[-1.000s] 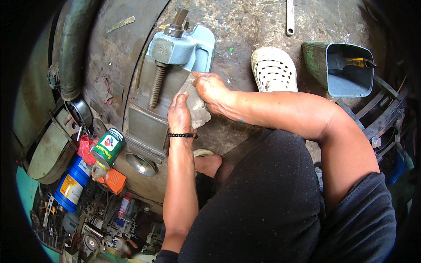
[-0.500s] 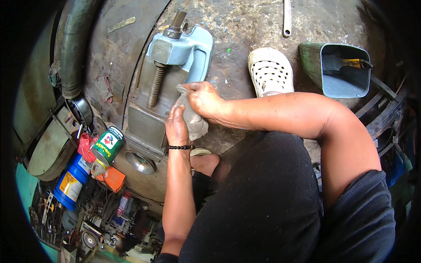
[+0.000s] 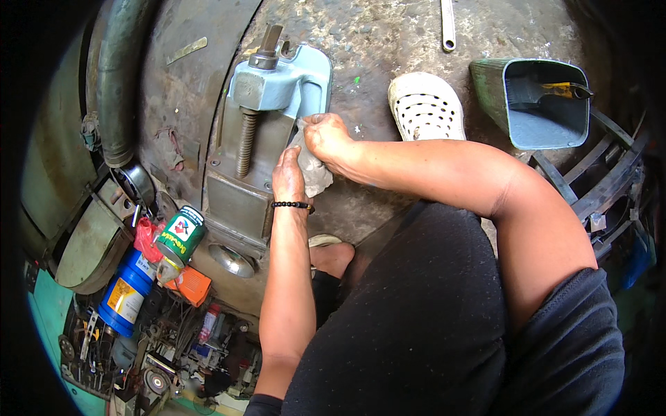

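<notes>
A grey-white rag (image 3: 317,179) is bunched between my two hands, beside a machine vise. My right hand (image 3: 327,139) is closed on the rag's upper end, near the vise's light blue painted jaw (image 3: 313,87). My left hand (image 3: 288,177), with a black bead bracelet (image 3: 291,204) at the wrist, grips the rag's left side; its fingers are partly hidden. The vise's threaded screw (image 3: 245,142) and bare metal bed (image 3: 239,204) lie just left of my hands. Part of the bed is covered by my left hand.
A white clog (image 3: 424,104) on my foot stands to the right. Farther right are a green metal scoop-shaped container (image 3: 485,90) and metal bars (image 3: 600,197). A wrench (image 3: 447,24) lies at the far side. A green can (image 3: 182,236) and blue bottle (image 3: 128,295) stand at lower left.
Both hands and the rag have shifted slightly right and away from me along the vise. The rag's corner no longer sticks out over the bed. The view has shifted a little.
</notes>
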The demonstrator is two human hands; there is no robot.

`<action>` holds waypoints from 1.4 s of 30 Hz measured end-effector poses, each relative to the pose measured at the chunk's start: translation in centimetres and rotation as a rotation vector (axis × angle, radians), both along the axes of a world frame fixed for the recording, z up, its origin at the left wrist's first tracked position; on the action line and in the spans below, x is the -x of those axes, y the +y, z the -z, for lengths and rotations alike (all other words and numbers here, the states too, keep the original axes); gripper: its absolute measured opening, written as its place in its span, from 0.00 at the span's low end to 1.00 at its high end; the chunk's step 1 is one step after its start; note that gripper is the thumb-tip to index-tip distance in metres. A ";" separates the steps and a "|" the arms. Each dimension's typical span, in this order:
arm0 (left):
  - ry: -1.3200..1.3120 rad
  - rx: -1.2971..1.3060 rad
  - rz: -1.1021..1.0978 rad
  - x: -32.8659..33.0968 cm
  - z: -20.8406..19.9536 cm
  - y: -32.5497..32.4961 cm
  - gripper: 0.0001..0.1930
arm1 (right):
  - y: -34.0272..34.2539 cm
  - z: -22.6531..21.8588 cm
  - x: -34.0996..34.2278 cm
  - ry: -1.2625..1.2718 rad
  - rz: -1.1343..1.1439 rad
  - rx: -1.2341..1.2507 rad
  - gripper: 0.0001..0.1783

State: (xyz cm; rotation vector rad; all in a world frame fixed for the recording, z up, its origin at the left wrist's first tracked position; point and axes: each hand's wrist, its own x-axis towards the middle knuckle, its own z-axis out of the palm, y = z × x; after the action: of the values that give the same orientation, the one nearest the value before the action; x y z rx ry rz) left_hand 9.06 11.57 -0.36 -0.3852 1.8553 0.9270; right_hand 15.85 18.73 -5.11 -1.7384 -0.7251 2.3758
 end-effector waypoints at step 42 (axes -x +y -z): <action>-0.027 -0.141 0.058 -2.1 -2.1 -5.2 0.29 | -0.6 -1.9 -3.9 0.287 -0.244 0.115 0.23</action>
State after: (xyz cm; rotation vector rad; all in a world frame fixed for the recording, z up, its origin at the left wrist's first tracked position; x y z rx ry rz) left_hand 11.15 6.40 1.72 -0.2554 1.7552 1.0018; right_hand 19.80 18.13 -3.18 -1.3679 -0.8084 2.8019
